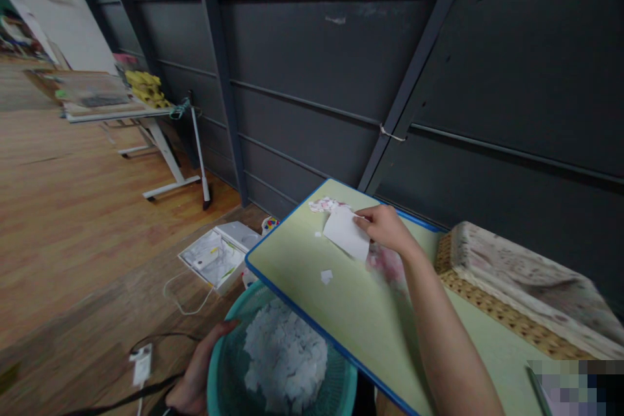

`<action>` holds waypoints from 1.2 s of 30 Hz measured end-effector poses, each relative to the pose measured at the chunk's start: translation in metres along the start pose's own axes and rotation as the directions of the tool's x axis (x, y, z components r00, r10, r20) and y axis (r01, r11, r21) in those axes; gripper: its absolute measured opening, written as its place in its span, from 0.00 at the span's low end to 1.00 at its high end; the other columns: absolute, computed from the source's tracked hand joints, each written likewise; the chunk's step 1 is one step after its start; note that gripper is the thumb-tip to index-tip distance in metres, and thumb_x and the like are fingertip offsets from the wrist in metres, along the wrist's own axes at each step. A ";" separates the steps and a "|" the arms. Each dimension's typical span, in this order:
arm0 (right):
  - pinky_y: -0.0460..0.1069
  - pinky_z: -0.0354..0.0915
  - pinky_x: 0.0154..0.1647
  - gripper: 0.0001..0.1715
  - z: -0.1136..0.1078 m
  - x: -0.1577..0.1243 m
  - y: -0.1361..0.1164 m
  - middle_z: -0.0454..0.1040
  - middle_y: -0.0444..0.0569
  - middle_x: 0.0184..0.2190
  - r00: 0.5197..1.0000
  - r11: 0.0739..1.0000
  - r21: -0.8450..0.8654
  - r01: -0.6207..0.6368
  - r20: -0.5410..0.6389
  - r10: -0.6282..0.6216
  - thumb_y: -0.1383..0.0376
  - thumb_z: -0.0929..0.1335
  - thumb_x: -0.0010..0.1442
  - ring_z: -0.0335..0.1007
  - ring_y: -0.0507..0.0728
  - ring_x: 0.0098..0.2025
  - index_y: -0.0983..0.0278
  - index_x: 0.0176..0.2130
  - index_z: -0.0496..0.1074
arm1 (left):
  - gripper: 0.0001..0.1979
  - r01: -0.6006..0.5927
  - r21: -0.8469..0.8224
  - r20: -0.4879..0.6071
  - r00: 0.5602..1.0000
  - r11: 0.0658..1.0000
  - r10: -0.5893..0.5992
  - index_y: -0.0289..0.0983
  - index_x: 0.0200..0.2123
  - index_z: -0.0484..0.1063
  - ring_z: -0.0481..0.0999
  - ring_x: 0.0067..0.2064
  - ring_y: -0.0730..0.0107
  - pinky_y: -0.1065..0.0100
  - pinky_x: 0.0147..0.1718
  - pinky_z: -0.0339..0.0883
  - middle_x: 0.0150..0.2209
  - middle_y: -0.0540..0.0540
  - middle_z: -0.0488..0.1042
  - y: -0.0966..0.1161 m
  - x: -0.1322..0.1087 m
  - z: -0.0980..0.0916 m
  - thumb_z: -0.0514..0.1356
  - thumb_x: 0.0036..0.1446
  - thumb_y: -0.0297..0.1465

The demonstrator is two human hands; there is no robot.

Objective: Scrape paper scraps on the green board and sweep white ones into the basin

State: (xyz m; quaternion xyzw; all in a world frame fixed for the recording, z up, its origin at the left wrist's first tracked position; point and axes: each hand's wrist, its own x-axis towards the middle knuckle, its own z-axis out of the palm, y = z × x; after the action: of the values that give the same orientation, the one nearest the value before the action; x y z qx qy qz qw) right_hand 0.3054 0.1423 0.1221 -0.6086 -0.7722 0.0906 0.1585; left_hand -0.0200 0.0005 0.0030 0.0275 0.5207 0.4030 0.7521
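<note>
My right hand (385, 227) reaches across a pale green table (351, 312) with a blue edge and pinches a white sheet of paper (347, 234). Small paper scraps (326, 276) lie on the table, and a little pile of pinkish scraps (325, 205) sits at the far corner. My left hand (197, 370) grips the rim of a teal basket (229, 377) held below the table's edge. The basket is filled with white paper pieces (285, 354).
A wicker basket with a cloth lining (517, 286) stands on the table to the right. An open white box (217, 257), a cable and a plug (141, 364) lie on the wooden floor. Another table (117, 110) stands far left by the dark wall.
</note>
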 end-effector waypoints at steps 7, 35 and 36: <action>0.46 0.53 0.28 0.19 -0.007 -0.002 0.006 0.71 0.46 0.19 0.997 0.997 0.051 -0.065 -0.048 0.067 0.62 0.60 0.57 0.65 0.54 0.25 0.67 0.33 0.78 | 0.02 -0.006 -0.030 -0.004 1.000 1.000 0.005 0.35 0.32 0.72 0.81 0.33 0.62 0.66 0.34 0.73 0.21 0.49 0.79 0.000 0.005 -0.009 0.61 0.53 0.28; 0.46 0.54 0.28 0.19 0.000 0.001 0.009 0.74 0.48 0.21 0.997 0.997 0.065 -0.053 -0.058 0.056 0.63 0.61 0.56 0.66 0.53 0.25 0.68 0.32 0.78 | 0.04 -0.012 -0.060 -0.046 0.999 0.998 0.009 0.34 0.27 0.75 0.79 0.28 0.65 0.66 0.36 0.73 0.25 0.47 0.81 0.000 0.014 -0.015 0.60 0.52 0.26; 0.46 0.55 0.28 0.19 0.000 0.001 0.010 0.74 0.48 0.21 0.996 0.997 0.060 -0.058 -0.064 0.061 0.63 0.61 0.56 0.67 0.53 0.24 0.68 0.33 0.79 | 0.05 -0.006 -0.067 -0.033 0.999 0.998 0.004 0.34 0.26 0.75 0.79 0.28 0.65 0.66 0.36 0.73 0.24 0.47 0.81 -0.001 0.014 -0.016 0.60 0.52 0.26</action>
State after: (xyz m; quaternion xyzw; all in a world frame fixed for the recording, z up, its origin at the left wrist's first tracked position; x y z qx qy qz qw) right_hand 0.3145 0.1453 0.1192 -0.6292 -0.7452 0.0975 0.1985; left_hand -0.0303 0.0033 -0.0151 -0.0031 0.5190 0.4227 0.7430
